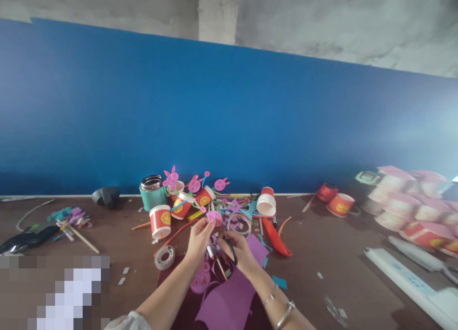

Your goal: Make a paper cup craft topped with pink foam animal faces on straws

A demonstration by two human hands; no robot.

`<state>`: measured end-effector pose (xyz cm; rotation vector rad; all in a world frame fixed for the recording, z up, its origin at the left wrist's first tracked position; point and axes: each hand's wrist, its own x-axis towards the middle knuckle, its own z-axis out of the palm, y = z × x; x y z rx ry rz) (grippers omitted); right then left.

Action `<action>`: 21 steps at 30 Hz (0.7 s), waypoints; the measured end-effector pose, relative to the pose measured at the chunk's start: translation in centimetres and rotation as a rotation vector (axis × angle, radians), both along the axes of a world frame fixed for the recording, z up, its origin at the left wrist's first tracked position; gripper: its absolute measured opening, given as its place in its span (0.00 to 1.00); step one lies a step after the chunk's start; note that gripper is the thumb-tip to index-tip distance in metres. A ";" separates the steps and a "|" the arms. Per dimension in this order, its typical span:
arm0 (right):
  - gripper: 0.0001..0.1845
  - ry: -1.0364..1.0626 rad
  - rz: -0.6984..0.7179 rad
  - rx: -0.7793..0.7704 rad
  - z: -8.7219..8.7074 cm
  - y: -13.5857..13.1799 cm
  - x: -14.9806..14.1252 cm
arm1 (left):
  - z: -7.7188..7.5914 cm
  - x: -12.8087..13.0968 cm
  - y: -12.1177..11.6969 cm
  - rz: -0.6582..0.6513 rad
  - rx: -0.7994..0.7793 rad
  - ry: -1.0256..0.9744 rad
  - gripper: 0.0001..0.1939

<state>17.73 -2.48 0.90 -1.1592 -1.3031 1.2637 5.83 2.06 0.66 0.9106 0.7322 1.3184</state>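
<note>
My left hand (200, 237) pinches a small piece of pink paper (213, 218) with a drawn outline on it. In my right hand (238, 253) is a pair of scissors (232, 251) with dark handles, the blades up against the pink paper. Below my hands lie a large sheet of purple paper (229, 299) and a round pink cutout with a drawn face (200, 280). Just left of my left wrist sits a roll of clear tape (165, 257). Beyond the hands, pink animal-face cutouts (195, 183) stand among red paper cups (160, 221).
A teal thermos (151, 192) stands at the back left. On the right are stacked cups (415, 201), blurred, and a white power strip (404, 284). A red spoon-like piece (278, 238) lies right of centre. The blue wall panel (229, 115) closes off the back.
</note>
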 end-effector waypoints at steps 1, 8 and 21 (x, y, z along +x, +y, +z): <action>0.20 0.001 0.002 -0.008 0.0 0.0 0.0 | -0.1 -0.1 0.1 -0.003 0.006 0.006 0.15; 0.19 0.057 0.036 -0.035 -0.1 -0.1 -0.1 | -0.8 -0.4 0.4 -0.009 0.062 0.085 0.15; 0.18 0.004 0.034 -0.042 0.1 0.0 0.2 | -0.5 -0.9 0.7 -0.046 0.066 0.106 0.15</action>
